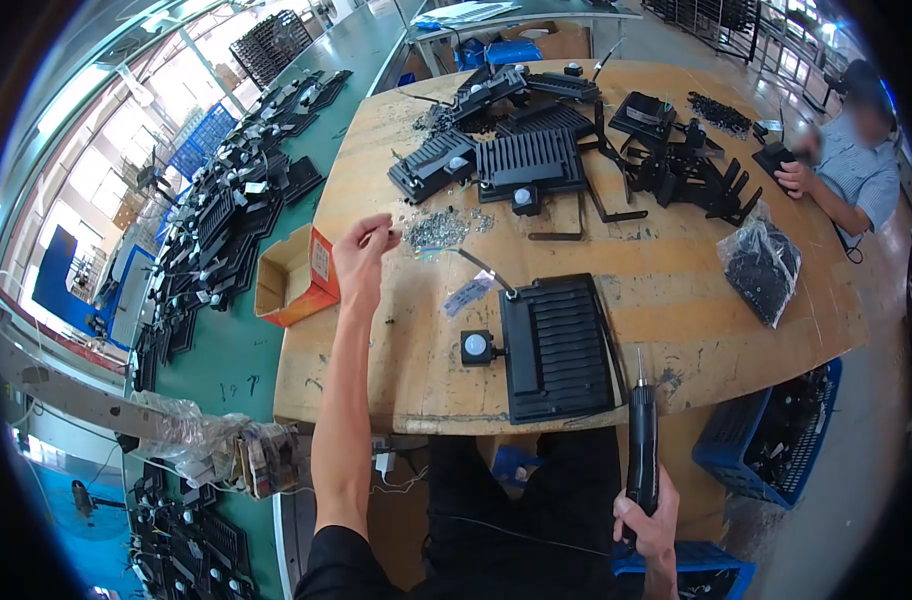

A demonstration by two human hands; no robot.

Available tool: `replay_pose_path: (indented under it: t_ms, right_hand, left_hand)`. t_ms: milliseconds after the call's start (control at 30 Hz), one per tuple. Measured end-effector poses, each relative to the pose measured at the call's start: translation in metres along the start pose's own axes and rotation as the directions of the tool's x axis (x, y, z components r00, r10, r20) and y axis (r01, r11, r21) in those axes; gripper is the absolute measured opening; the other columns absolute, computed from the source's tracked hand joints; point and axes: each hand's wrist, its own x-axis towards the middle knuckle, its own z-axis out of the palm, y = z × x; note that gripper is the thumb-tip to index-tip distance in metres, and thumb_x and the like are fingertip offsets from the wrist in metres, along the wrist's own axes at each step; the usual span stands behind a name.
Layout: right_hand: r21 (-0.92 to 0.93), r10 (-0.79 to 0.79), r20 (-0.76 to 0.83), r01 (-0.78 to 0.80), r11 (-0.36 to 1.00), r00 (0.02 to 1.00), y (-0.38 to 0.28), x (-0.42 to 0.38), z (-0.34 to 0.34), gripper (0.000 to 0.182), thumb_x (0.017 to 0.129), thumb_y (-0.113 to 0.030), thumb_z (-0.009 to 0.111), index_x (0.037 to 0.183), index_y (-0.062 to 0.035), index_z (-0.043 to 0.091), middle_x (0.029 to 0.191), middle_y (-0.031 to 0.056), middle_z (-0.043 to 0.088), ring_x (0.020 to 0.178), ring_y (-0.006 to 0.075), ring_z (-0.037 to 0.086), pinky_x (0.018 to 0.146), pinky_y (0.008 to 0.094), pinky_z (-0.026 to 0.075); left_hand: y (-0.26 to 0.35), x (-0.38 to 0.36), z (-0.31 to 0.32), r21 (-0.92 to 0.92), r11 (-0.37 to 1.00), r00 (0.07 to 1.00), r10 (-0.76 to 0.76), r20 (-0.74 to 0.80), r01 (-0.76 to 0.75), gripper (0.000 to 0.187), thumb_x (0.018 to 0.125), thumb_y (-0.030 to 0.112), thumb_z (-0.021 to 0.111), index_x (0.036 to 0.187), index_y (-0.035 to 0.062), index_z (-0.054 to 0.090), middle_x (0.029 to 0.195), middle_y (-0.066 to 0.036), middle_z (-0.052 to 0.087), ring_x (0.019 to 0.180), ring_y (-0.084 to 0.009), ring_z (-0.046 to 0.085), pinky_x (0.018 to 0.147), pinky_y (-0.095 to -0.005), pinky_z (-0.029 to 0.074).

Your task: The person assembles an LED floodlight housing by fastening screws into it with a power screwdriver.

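My right hand (652, 522) is wrapped round a black electric screwdriver (643, 435), its bit pointing up past the table's front edge. Beside it on the table lies a black finned floodlight (559, 345) with a motion sensor (476, 347) at its left side. A cable with a clear label (469, 294) runs from the lamp's upper left. My left hand (364, 255) is raised at the left of a heap of small silvery screws (446, 231). Its fingers are curled together; whatever is between them is too small to make out.
An open orange cardboard box (321, 275) stands by the table's left edge. More floodlights (529, 160) and black brackets (691, 180) fill the far side. A bag of black parts (762, 265) lies right. A co-worker (856, 165) sits beyond. Blue crates (776, 440) stand below.
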Motion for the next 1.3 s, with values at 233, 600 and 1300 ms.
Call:
replay_pose_path:
  t_ms: [233, 600, 1300]
  right_hand:
    - [-0.361, 0.084, 0.304, 0.033, 0.932, 0.949, -0.005, -0.033, 0.016, 0.084, 0.084, -0.017, 0.086, 0.152, 0.0077, 0.043, 0.105, 0.0116, 0.073, 0.087, 0.0175, 0.072, 0.083, 0.0311, 0.058]
    - [-0.467, 0.118, 0.503, 0.154, 0.871, 0.856, -0.032, -0.030, 0.050, 0.087, 0.087, -0.028, 0.085, 0.158, -0.0019, 0.041, 0.124, 0.0198, 0.073, 0.111, 0.0248, 0.074, 0.101, 0.0338, 0.053]
    - [-0.201, 0.305, 0.551, -0.231, 0.952, 0.777, -0.015, -0.034, 0.034, 0.086, 0.088, -0.018, 0.086, 0.158, 0.0033, 0.041, 0.096, 0.0103, 0.073, 0.075, 0.0153, 0.071, 0.075, 0.0295, 0.058]
  left_hand:
    - [0.052, -0.178, -0.006, -0.313, 0.915, 0.967, -0.243, 0.080, 0.256, 0.027, 0.100, 0.003, 0.069, 0.125, -0.0044, 0.067, 0.100, -0.013, 0.073, 0.087, -0.0201, 0.069, 0.082, -0.0314, 0.056]
    - [0.077, -0.246, 0.007, -0.398, 0.804, 0.845, -0.222, 0.486, 0.441, 0.023, 0.095, 0.000, 0.074, 0.118, -0.0007, 0.072, 0.094, -0.015, 0.074, 0.086, -0.0239, 0.072, 0.079, -0.0340, 0.057]
    - [0.091, -0.234, 0.000, -0.130, 0.920, 0.756, -0.217, 0.618, 0.370, 0.023, 0.095, 0.003, 0.077, 0.118, -0.0013, 0.075, 0.099, -0.012, 0.077, 0.087, -0.0150, 0.072, 0.081, -0.0283, 0.059]
